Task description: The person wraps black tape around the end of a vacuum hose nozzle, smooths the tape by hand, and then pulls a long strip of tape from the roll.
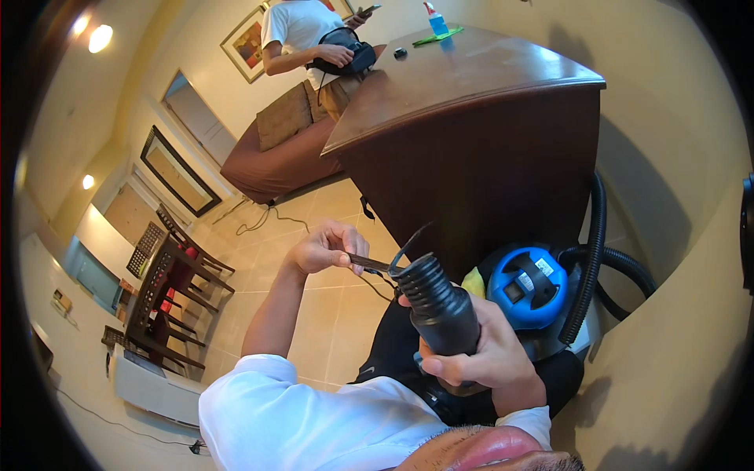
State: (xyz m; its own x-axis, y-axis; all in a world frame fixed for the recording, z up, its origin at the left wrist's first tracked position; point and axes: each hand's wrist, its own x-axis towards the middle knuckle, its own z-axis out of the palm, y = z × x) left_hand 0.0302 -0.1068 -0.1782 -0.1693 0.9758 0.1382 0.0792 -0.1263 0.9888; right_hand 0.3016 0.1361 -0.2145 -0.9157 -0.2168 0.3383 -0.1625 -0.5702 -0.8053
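Observation:
My right hand (491, 353) is wrapped round a black ribbed hose end (444, 310), which points up and away from me. Between the thumb and fingers of my left hand (334, 245) is a thin dark flat strip (373, 263). Its far end reaches the rim of the ribbed part; whether they touch I cannot tell. A thin black curl (410, 242) rises by that rim, and its source is unclear. Beyond my right hand stands a vacuum cleaner with a round blue top (526, 286). A yellow item (473, 282) sits beside it, partly hidden by the hose end.
A black corrugated hose (597, 251) loops beside the vacuum, along the right wall. Ahead is a large brown wooden desk (487, 157) with a blue spray bottle (436, 22) on a green cloth. Another person (310, 35) stands by a brown sofa (287, 157). Cables (263, 221) lie on the tiles.

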